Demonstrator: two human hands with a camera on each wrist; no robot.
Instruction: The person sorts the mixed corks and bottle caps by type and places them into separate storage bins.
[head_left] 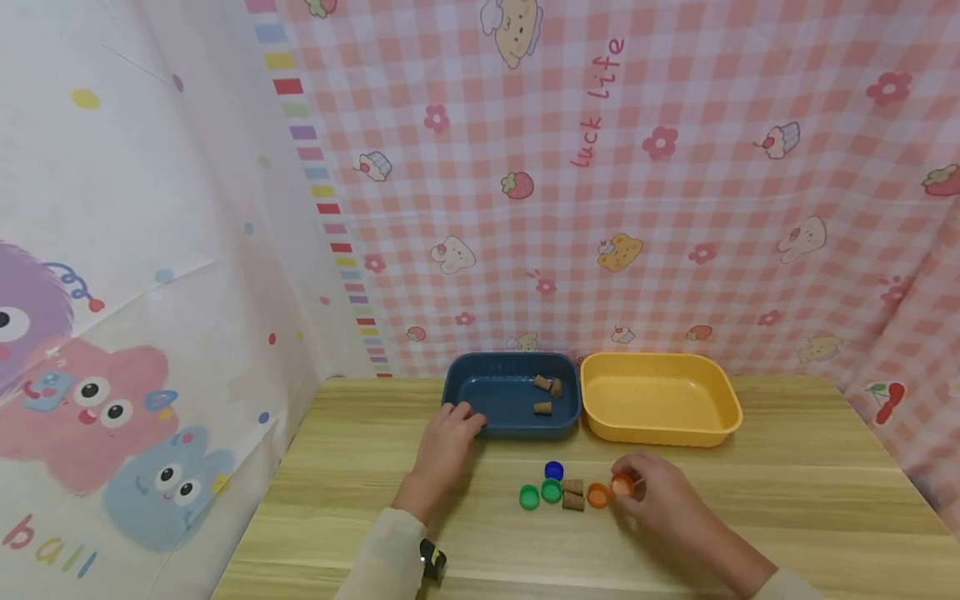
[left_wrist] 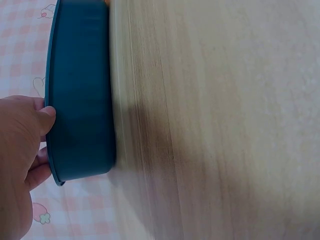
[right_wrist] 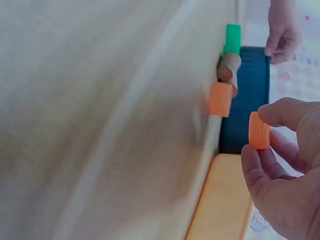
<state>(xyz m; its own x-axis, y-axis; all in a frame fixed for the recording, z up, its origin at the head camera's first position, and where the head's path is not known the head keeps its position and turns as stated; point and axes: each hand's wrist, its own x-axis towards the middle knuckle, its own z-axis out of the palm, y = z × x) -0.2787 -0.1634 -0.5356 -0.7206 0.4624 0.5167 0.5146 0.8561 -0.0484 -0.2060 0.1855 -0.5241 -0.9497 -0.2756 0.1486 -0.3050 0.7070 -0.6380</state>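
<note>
My left hand (head_left: 447, 446) grips the near left rim of the blue tray (head_left: 512, 433); in the left wrist view the thumb of the left hand (left_wrist: 22, 150) lies over the tray's rim (left_wrist: 80, 100). Three corks (head_left: 543, 408) lie inside that tray. My right hand (head_left: 660, 496) pinches an orange cap (head_left: 622, 485) between thumb and fingers. In the right wrist view the orange cap (right_wrist: 259, 130) is held off the table in the right hand (right_wrist: 290, 160). Just left of it on the table is another orange cap (head_left: 597, 495), beside two corks (head_left: 573, 502).
Two green caps (head_left: 529, 497) and a blue cap (head_left: 553, 472) lie left of the table corks. A yellow tray (head_left: 660, 435) stands right of the blue one, against the checked cloth (head_left: 555, 308). A black object (head_left: 432, 560) is at my left sleeve.
</note>
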